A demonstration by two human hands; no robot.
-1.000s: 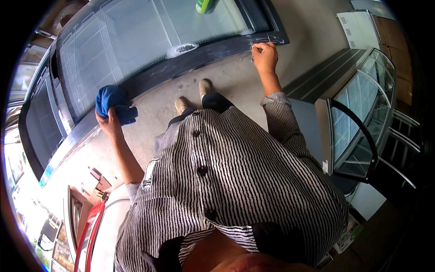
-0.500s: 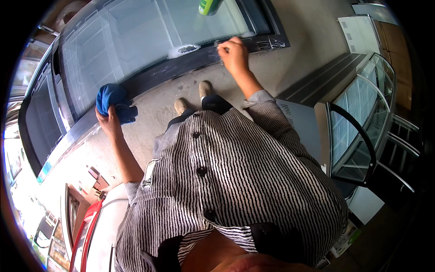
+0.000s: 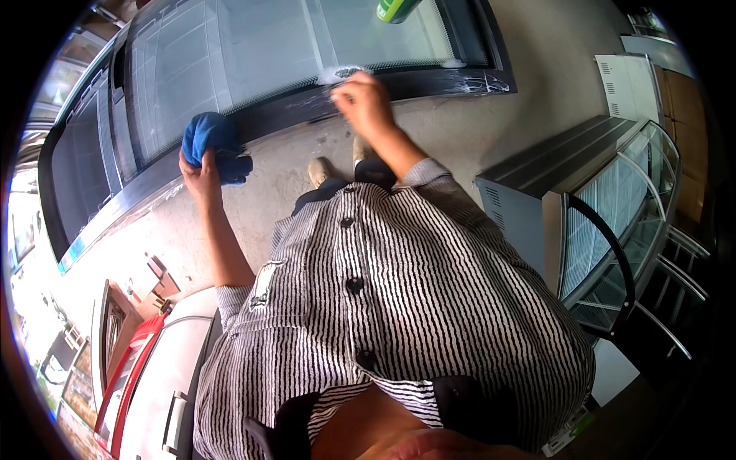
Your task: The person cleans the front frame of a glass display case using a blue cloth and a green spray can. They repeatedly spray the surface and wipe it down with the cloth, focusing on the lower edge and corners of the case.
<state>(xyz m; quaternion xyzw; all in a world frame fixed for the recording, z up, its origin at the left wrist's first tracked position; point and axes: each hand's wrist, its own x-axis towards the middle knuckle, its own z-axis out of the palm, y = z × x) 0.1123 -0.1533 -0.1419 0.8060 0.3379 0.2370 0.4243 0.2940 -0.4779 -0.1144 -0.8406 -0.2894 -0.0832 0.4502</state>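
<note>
A bunched blue cloth (image 3: 211, 146) hangs over the front edge of a glass-topped chest freezer (image 3: 268, 120). My left hand (image 3: 201, 180) is closed on its near side. My right hand (image 3: 364, 103) is at the freezer's dark front rim, right beside a patch of white foam (image 3: 335, 75) on the glass edge. Its fingers are curled together, and whatever they may hold is hidden. Farther back on the glass stands a green can (image 3: 395, 9), cut off by the top of the picture.
White streaks (image 3: 487, 80) mark the rim's right corner. To the right is a grey display case (image 3: 521, 207) with curved glass (image 3: 644, 176). A white appliance (image 3: 165, 376) with red trim is at lower left. My shoes (image 3: 320, 170) stand on concrete floor (image 3: 261, 199) close to the freezer.
My right hand has moved left along the rim, up to the foam patch. My left hand keeps its hold on the cloth at about the same place. The whole view has shifted slightly.
</note>
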